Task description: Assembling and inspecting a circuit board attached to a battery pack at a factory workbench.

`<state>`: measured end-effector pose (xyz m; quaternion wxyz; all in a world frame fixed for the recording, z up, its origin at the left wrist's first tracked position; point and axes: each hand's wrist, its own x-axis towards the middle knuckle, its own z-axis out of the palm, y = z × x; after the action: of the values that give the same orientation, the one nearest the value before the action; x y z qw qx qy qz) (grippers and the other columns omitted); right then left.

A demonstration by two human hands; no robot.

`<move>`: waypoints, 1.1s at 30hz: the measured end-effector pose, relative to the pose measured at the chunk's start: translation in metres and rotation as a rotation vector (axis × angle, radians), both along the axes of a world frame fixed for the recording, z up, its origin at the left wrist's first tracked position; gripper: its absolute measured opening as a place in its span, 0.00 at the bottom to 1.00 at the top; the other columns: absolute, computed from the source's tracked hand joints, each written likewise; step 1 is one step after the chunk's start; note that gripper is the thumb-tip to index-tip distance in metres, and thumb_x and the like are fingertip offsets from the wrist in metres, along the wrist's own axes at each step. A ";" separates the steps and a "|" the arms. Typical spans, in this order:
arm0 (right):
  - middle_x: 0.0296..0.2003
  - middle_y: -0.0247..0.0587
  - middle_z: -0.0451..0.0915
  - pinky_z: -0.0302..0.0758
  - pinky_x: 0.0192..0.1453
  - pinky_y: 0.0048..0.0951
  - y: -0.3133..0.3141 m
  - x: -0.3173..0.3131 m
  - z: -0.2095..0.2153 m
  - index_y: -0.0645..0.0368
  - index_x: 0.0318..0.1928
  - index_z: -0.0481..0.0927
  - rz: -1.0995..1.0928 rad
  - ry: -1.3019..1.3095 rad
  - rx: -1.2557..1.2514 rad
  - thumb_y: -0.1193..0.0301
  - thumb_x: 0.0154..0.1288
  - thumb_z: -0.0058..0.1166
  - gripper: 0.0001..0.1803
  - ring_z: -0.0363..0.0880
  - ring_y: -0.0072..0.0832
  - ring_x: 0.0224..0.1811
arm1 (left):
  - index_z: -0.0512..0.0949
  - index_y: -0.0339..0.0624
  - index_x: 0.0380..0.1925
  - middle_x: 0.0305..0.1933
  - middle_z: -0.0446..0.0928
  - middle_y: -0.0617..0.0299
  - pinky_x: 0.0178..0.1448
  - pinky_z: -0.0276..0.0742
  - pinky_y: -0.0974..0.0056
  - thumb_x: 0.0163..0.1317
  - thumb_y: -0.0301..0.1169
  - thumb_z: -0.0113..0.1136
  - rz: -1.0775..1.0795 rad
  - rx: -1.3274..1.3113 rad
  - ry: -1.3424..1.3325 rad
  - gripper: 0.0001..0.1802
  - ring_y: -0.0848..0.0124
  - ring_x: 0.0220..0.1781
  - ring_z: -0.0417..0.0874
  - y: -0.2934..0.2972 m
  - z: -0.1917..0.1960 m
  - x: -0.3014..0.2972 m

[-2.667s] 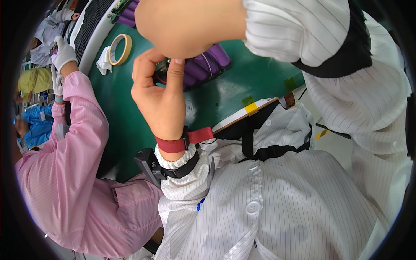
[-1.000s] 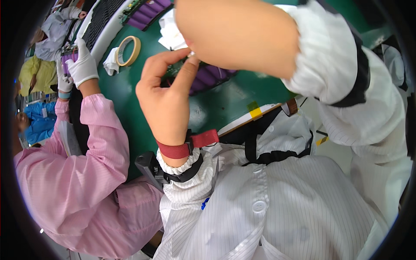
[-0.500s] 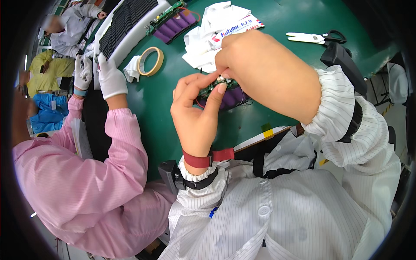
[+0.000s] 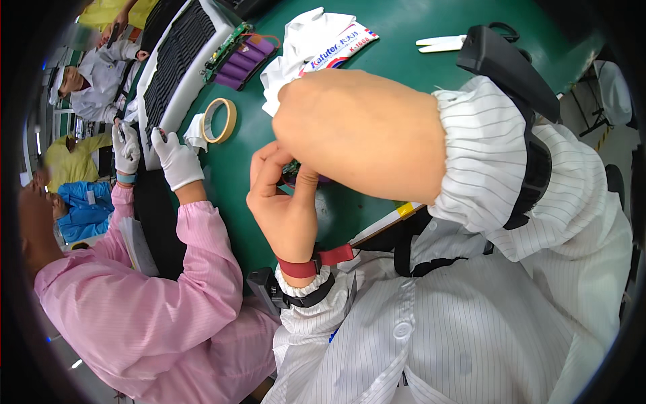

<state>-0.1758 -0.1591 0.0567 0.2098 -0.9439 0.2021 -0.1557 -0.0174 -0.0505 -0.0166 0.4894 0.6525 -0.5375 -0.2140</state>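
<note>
My left hand [image 4: 286, 209] is closed around a purple battery pack with a green circuit board [image 4: 291, 170], gripping it between thumb and fingers. Only a small part of this pack shows, since my hands cover most of it. My right hand [image 4: 336, 124] bends over the pack from the right, its back toward the view. The fingers of that hand are hidden beneath it, so what they pinch cannot be seen. Beyond my hands lie a white tube [image 4: 342, 48] with printing and a crumpled white cloth [image 4: 303, 32].
A second purple battery pack [image 4: 241, 64] rests beside a white foam tray [image 4: 142, 101] of black pieces. A tape roll [image 4: 230, 122] stands left of my hands. White scissors [image 4: 441, 44] lie at the far right. At left, a pink-sleeved person's gloved hand [image 4: 178, 161] is close by.
My right hand has swung left and turned over the battery pack, now covering most of it. The whole view has shifted a little, moving the tube, scissors and tape leftward in it.
</note>
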 end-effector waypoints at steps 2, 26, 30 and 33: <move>0.27 0.55 0.82 0.79 0.38 0.43 -0.001 -0.004 -0.006 0.62 0.23 0.82 0.150 -0.416 0.140 0.72 0.52 0.51 0.08 0.83 0.51 0.32 | 0.83 0.34 0.41 0.45 0.79 0.59 0.47 0.72 0.69 0.57 0.24 0.71 -0.005 -0.005 0.000 0.12 0.72 0.43 0.77 0.000 -0.001 0.003; 0.29 0.57 0.83 0.80 0.41 0.43 -0.011 0.023 -0.027 0.61 0.25 0.84 0.020 -0.237 0.025 0.71 0.48 0.56 0.07 0.84 0.53 0.35 | 0.84 0.37 0.42 0.43 0.78 0.62 0.42 0.67 0.71 0.59 0.29 0.71 0.026 -0.047 -0.033 0.12 0.74 0.42 0.75 -0.004 -0.003 -0.001; 0.29 0.57 0.83 0.80 0.41 0.42 -0.012 0.026 -0.034 0.61 0.25 0.84 0.030 -0.245 0.023 0.71 0.48 0.56 0.07 0.84 0.52 0.35 | 0.84 0.36 0.41 0.43 0.77 0.61 0.47 0.69 0.70 0.59 0.27 0.71 0.051 -0.036 -0.076 0.12 0.72 0.44 0.76 0.001 -0.001 0.000; 0.28 0.56 0.82 0.79 0.40 0.41 -0.011 0.023 -0.034 0.62 0.26 0.83 0.022 -0.249 0.013 0.73 0.49 0.57 0.06 0.83 0.51 0.34 | 0.84 0.35 0.42 0.43 0.77 0.62 0.50 0.69 0.70 0.58 0.26 0.71 0.035 -0.067 0.050 0.12 0.72 0.45 0.75 0.001 -0.002 -0.005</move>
<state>-0.1530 -0.1700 0.0226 0.2410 -0.9180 0.1653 -0.2679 -0.0226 -0.0499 -0.0184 0.5282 0.6394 -0.5204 -0.2034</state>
